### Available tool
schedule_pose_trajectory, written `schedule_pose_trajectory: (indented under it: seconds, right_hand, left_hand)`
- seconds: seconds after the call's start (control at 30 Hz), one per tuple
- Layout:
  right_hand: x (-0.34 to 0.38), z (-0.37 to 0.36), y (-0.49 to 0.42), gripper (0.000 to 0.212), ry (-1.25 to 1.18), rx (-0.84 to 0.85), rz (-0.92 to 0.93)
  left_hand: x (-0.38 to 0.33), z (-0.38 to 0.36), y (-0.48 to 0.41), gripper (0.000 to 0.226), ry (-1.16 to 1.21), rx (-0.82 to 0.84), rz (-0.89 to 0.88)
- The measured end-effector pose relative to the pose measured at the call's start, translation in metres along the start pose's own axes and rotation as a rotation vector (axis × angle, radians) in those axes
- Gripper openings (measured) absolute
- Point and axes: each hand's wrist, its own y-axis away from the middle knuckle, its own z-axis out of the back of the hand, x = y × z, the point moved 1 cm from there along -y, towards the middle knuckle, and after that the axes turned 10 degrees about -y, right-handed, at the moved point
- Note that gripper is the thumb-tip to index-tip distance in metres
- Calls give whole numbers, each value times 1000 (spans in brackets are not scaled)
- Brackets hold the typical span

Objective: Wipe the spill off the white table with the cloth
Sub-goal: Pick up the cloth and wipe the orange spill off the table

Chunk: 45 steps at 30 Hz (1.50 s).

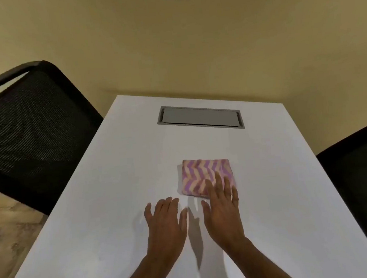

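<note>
A folded cloth [200, 174] with a purple and peach zigzag pattern lies flat on the white table [109, 213], a little right of its middle. My right hand [223, 211] is open, palm down, its fingertips lying over the cloth's near right corner. My left hand [166, 223] is open and flat, palm down, just left of the right hand and short of the cloth, not touching it. No spill stands out on the white surface.
A grey rectangular cable hatch [199, 117] is set into the table's far end. A black mesh chair [27, 131] stands at the left, another dark chair [365, 177] at the right. A yellow wall rises behind the table.
</note>
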Motion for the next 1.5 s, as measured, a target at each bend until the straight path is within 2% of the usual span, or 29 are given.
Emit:
schedule_pose_trajectory:
  seconds: [0.03,0.07,0.2,0.4,0.57,0.7,0.87,0.97,1.07,1.3,1.5]
  right_hand:
    - [-2,-3,-5,60,12,-6,7]
    - [-4,-4,-10,60,38,-1,2]
    - [-17,-14,-27,60,89,56,-30]
    - [-35,-21,-32,52,51,78,-88]
    - [-36,-21,-38,40,53,9,-83]
    - [-33,-16,-37,34,-2,-55,-73]
    - [-22,-6,-17,30,-90,-258,46]
    - [-9,0,1,29,-137,-333,118]
    - [4,2,24,27,-156,-337,177]
    - [31,-1,86,34,-126,-240,263]
    - [59,-11,146,40,-155,-157,247]
  left_hand:
    - [1,-8,-3,29,64,-71,5]
    - [-1,-9,-7,25,127,-67,35]
    - [-12,-13,-24,39,297,97,174]
    - [-25,-24,-42,40,468,166,315]
    - [-28,-28,-47,32,627,167,375]
    - [-29,-24,-46,43,774,157,486]
    - [-30,-10,-40,49,1033,131,667]
    - [-27,2,-35,59,1222,207,791]
    - [-21,18,-23,54,1368,309,813]
    - [14,47,32,46,1270,306,778]
    - [42,67,87,45,1249,268,826]
